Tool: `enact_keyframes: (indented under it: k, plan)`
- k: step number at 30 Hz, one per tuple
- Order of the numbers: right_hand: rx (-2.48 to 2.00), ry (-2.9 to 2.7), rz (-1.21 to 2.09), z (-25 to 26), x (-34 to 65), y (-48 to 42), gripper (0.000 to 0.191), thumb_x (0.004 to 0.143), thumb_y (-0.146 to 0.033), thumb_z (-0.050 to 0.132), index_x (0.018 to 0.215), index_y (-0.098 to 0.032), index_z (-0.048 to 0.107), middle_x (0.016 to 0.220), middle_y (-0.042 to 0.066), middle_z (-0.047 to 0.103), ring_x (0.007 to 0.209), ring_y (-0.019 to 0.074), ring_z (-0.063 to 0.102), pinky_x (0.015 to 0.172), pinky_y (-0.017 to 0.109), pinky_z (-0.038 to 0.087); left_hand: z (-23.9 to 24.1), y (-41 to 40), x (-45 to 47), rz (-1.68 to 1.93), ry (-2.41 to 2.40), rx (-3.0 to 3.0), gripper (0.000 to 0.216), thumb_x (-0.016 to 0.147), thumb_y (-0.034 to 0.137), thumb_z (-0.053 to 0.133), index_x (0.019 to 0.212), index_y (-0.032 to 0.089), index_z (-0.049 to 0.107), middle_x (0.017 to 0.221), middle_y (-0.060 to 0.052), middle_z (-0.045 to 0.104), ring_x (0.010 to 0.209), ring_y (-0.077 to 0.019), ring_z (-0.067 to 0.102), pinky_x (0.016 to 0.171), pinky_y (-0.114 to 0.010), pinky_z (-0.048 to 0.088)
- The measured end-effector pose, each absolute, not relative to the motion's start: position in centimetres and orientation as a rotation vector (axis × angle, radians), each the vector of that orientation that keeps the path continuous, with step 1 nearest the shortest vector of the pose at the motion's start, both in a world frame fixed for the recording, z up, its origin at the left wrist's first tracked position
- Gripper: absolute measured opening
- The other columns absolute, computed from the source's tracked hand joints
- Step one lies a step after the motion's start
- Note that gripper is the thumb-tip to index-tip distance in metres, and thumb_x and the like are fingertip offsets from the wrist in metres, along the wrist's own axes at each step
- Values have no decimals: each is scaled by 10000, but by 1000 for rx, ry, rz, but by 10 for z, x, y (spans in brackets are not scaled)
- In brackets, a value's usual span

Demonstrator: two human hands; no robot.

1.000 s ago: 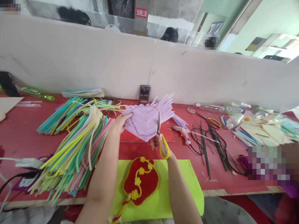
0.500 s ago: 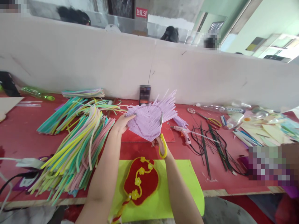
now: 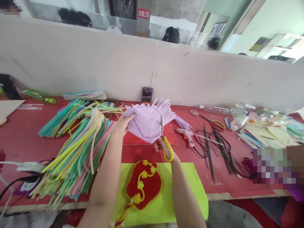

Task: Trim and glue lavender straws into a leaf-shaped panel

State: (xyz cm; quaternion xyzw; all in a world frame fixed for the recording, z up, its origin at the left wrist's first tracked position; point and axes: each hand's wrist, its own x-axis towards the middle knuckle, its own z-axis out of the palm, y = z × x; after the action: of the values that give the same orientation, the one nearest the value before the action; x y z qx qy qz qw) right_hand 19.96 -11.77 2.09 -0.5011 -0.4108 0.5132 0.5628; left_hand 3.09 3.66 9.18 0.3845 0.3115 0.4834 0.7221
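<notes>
scissors in my right hand, fingers wrapped round handles, blade at right side of purple strip sheet; blade gap, cannot tell. my left hand clamps sheet's left edge, over red table. step looks like trimming right side; next snip needs sheet steady.

Red table; white partition behind; pale green wall.

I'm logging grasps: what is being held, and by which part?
Left grip: the purple piece, by its left edge. Right grip: the scissors, by the yellow handle.
</notes>
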Motion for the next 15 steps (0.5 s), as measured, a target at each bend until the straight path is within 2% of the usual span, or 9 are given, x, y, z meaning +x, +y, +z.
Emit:
enact_keyframes:
  k: [15]
  plan:
    - [-1174, -878, 1132, 17, 195, -109, 500, 695, -705, 595, 631, -243, 414, 501, -64, 428, 375, 94, 382, 425, 275, 393, 90, 36, 31, 981, 665, 870, 383, 508, 246, 858, 844, 161, 695, 837, -59, 753, 912, -237, 696, 846, -328, 533]
